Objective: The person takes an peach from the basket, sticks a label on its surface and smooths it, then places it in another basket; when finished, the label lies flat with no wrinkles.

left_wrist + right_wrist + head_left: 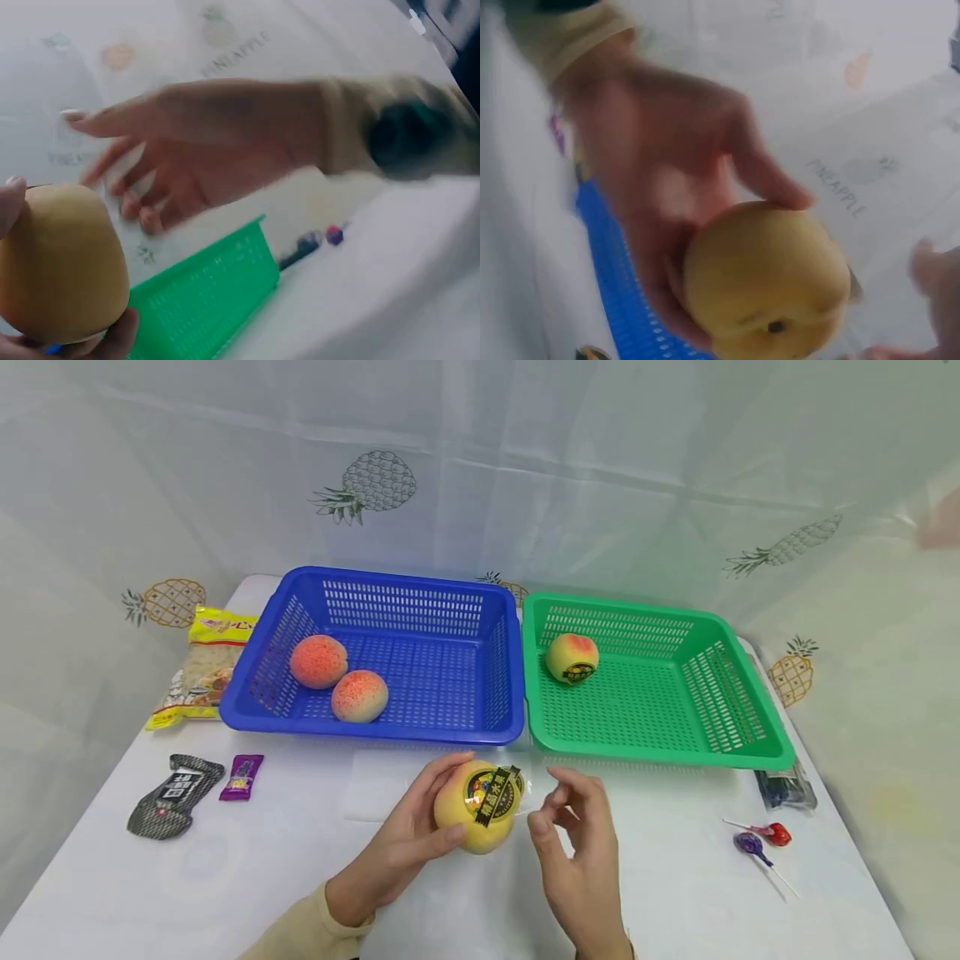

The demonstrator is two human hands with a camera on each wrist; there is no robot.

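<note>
My left hand (408,827) grips a yellow peach (474,835) with a pink blush, thumb in front and fingers around its far side. A round black-and-gold fruit sticker (491,795) with a banner lies on the peach's upper right, and part of a similar label shows at its right edge. In the right wrist view, the underside of the peach (769,270) shows a dark dimple. Just right of the fruit is my right hand (581,852), its fingers loosely bent and apart from the peach, holding nothing. Beneath the hands lies a clear plastic sheet (367,789).
Two peaches (360,696) without visible stickers sit in the blue basket (375,733). A stickered peach (572,657) is in the green basket (660,753) beside it. At left are a yellow snack bag (206,668), a black packet (175,797) and a purple candy (242,777); at right, two lollipops (750,843).
</note>
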